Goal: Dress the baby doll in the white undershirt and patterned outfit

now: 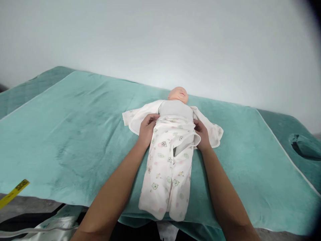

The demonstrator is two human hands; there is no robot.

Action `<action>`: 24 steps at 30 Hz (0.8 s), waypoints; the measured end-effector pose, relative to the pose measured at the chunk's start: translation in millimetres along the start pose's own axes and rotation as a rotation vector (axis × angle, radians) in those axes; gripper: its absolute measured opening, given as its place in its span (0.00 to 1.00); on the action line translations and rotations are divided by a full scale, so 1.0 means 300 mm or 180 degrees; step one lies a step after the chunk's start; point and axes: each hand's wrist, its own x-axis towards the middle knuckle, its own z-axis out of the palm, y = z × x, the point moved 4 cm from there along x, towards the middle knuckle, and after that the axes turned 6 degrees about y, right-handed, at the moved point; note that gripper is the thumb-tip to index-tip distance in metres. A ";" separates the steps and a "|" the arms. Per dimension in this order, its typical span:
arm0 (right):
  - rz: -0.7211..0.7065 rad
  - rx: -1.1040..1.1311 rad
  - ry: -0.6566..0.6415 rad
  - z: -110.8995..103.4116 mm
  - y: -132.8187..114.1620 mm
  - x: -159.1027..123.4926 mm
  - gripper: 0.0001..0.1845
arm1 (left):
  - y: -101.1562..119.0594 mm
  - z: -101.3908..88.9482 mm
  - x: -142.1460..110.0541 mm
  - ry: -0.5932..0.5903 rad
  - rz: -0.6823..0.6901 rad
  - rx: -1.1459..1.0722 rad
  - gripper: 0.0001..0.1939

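A baby doll lies on its back with its head toward the wall. White printed baby pants cover its lower body, the waistband bunched across the grey-white torso. At the waistband's left side, my left hand is closed on the cloth. My right hand grips the other side, its fingers partly hidden by the fabric. Near the right hand, a loose fold gapes and shows the grey body. An open white baby top is spread out under the doll, a sleeve to each side.
A green blanket covers the bed, with some wrinkles on the left. Behind it rises a plain white wall. The bed has an oval opening at the far right. A yellow strip and a pale cable are at lower left.
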 end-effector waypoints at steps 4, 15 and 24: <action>-0.0471 -0.0244 0.0151 -0.008 -0.042 -0.011 0.08 | 0.026 -0.008 0.002 -0.0314 0.0060 0.0149 0.10; -0.1080 -0.1075 -0.0907 0.020 -0.164 0.012 0.11 | 0.074 0.003 0.045 -0.1500 0.0969 0.0871 0.13; -0.1670 -0.2027 -0.0608 0.089 -0.253 0.022 0.08 | 0.080 0.052 0.048 -0.0838 0.1601 0.1368 0.10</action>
